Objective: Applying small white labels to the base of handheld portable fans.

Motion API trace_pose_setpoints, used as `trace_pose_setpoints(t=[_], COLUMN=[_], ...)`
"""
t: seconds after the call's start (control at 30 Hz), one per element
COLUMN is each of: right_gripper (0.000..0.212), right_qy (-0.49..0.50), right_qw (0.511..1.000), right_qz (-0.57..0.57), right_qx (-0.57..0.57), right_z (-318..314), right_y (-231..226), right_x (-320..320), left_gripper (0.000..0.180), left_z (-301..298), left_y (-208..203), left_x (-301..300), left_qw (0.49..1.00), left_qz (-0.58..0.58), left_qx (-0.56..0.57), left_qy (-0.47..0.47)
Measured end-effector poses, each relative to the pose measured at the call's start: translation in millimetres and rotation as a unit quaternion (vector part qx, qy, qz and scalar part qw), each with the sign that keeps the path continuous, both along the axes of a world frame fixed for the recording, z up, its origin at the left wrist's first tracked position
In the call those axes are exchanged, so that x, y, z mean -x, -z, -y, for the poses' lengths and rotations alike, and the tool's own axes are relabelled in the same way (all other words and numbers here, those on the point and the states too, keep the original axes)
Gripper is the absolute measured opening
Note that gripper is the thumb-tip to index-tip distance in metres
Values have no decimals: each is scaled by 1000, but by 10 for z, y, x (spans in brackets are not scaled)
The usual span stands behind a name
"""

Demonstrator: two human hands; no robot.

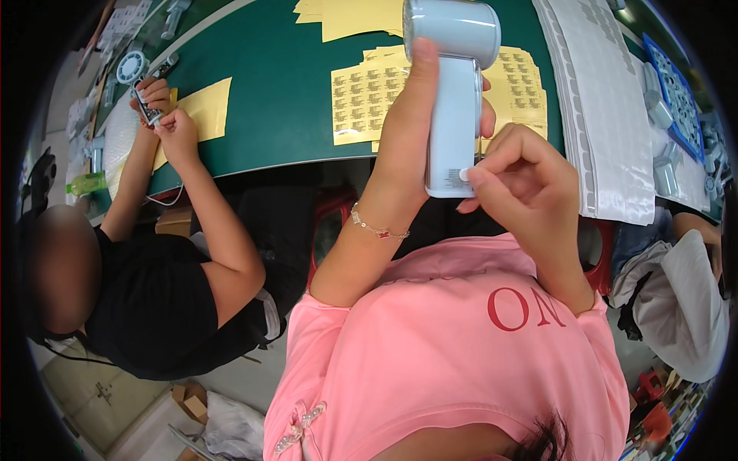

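Observation:
My left hand [415,107] is wrapped round a light blue handheld fan [453,115]. Its thumb lies along the left side and fingertips show at the right edge. The fan's round head points away from me, its handle end towards me. Small dark print [453,178] sits at that lower end. There my right hand [530,169] has thumb and index finger pressed together beside the print, against the lower right corner. Whether anything thin is pinched between them is hidden. Yellow label sheets [357,104] with rows of small print lie on the table beyond the fan.
More yellow sheets [357,19] lie at the table's far side. White layered sheeting [592,115] runs along the right, beside a blue tray [676,96] of parts. At left, a co-worker's hands [165,115] hold a small object near another fan [132,67] and a green bottle [86,183].

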State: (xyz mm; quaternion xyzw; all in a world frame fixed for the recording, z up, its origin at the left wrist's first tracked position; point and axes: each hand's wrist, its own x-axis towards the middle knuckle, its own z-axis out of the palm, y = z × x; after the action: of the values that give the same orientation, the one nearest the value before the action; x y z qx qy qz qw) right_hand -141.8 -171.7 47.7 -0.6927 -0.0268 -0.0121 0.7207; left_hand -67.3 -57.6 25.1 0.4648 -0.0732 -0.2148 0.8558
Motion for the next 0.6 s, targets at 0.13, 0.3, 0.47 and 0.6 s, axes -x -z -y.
trace_pose_setpoints(t=[0.13, 0.3, 0.47, 0.6], right_gripper=[3, 104, 95, 70], right_qy=[121, 129, 69, 116], right_qw=[969, 980, 996, 993], right_qz=[120, 144, 48, -12], right_qx=[-178, 49, -32, 4], right_z=[258, 27, -31, 466], right_y=[190, 160, 275, -28], right_x=[-55, -163, -267, -416], left_gripper=[68, 68, 63, 54], left_z=[-9, -68, -60, -533], left_y=[-87, -63, -82, -23], left_x=[25, -51, -26, -358], left_qw=[999, 997, 994, 936], left_qz=[35, 62, 39, 120], left_qx=[25, -20, -74, -293], left_qy=[-20, -32, -77, -155])
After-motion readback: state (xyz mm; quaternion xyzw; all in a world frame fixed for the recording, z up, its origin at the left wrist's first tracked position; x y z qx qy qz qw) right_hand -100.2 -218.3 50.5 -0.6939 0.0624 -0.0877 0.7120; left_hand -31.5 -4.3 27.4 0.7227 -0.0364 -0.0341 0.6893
